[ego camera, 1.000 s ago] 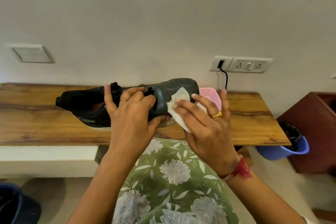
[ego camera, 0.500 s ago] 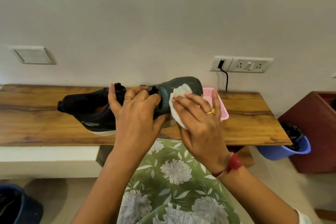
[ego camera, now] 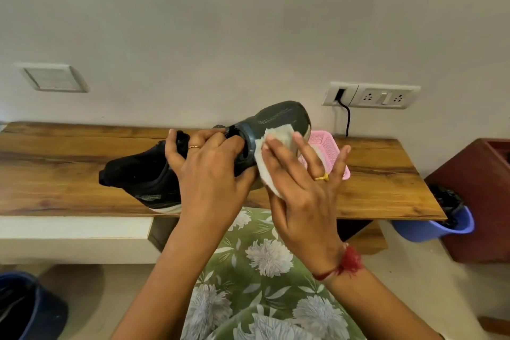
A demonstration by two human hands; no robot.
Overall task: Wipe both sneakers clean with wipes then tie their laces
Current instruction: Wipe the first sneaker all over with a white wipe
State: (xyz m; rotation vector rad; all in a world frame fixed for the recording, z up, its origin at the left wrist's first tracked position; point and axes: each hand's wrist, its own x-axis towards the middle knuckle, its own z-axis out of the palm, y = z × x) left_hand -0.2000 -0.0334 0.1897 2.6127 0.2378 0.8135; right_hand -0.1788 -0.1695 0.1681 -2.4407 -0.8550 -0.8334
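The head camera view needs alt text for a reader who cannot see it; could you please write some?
A person's left hand grips a dark grey and black mesh sneaker, toe raised, above a brown wooden tabletop, while the right hand presses a white wipe against its toe. A pink plastic mesh basket stands on the tabletop behind.

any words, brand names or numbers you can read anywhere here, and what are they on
No text here can be read.
sneaker: a small pale mark low on its side, near the sole, too blurred to read.
socket plate: only holes and a switch, no lettering visible.
wipe and pink basket: no print visible.
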